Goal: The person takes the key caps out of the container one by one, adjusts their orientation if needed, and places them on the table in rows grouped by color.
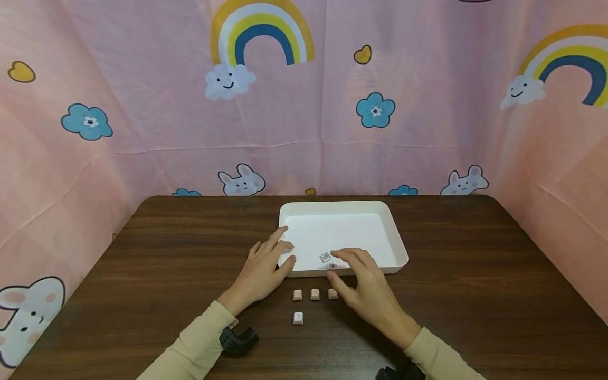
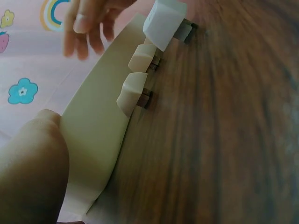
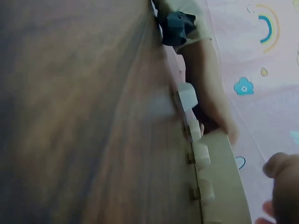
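My left hand (image 1: 258,269) is at the left end of a white tray (image 1: 342,207), its fingers spread over the rim. Above the tray's near edge is my right hand (image 1: 368,287), thumb and forefinger apart with nothing seen between them. Below these fingertips lie small pieces (image 1: 325,257) inside the tray. In front of the tray stand three small cream keycaps (image 1: 315,294) in a row, with a whiter keycap (image 1: 297,317) nearer me. Dark bases show under the keycaps (image 2: 132,92) in the left wrist view. Part of the right thumb (image 3: 285,170) appears in the right wrist view.
The dark wooden table (image 1: 190,237) spreads around the tray. Behind it hangs a pink curtain (image 1: 166,105) with rainbows and rabbits. Black wrist straps (image 1: 237,341) sit over both sleeves.
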`<state>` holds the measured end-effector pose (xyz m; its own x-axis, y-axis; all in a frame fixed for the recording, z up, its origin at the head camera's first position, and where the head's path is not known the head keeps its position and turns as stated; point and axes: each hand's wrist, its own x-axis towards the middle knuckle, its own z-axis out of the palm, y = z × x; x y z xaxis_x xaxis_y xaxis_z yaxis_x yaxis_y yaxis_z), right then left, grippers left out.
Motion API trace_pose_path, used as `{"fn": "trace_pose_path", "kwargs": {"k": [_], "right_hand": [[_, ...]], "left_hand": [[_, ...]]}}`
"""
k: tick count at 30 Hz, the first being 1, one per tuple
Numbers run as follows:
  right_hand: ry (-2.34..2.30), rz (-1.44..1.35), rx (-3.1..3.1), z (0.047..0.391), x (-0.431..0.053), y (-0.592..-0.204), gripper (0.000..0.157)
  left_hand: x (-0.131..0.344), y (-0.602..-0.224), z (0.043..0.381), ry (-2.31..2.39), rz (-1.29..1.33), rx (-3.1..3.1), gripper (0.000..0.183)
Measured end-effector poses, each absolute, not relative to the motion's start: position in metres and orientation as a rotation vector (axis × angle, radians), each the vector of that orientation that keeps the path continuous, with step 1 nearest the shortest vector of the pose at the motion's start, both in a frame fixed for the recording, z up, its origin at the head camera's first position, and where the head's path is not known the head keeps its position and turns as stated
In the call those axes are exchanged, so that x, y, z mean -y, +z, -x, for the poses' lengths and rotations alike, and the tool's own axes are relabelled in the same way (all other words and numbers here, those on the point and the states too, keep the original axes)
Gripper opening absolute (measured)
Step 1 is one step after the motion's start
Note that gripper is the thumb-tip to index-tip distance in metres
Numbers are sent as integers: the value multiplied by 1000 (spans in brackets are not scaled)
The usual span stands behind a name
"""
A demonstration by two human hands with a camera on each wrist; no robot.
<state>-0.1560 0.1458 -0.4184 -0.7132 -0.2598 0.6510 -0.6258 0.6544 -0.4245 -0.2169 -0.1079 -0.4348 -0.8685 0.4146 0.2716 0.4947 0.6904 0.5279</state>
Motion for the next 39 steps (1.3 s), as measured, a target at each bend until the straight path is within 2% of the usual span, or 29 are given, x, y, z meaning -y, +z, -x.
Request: {"fn": "trace_pose_path", "kwargs": {"k": [6, 14, 29, 39], "right_hand": [[725, -544, 2499, 158, -150, -423, 51], [602, -553, 2581, 160, -152, -427, 57], [464, -617, 2574, 160, -156, -431, 45], [445, -660, 2671, 163, -143, -421, 51]], "left_hand": [[108, -437, 218, -910, 755, 2756, 32], [107, -435, 218, -916, 753, 2747, 32], [105, -436, 218, -914, 757, 2756, 33], [107, -439, 218, -911, 755, 2754, 33]]}}
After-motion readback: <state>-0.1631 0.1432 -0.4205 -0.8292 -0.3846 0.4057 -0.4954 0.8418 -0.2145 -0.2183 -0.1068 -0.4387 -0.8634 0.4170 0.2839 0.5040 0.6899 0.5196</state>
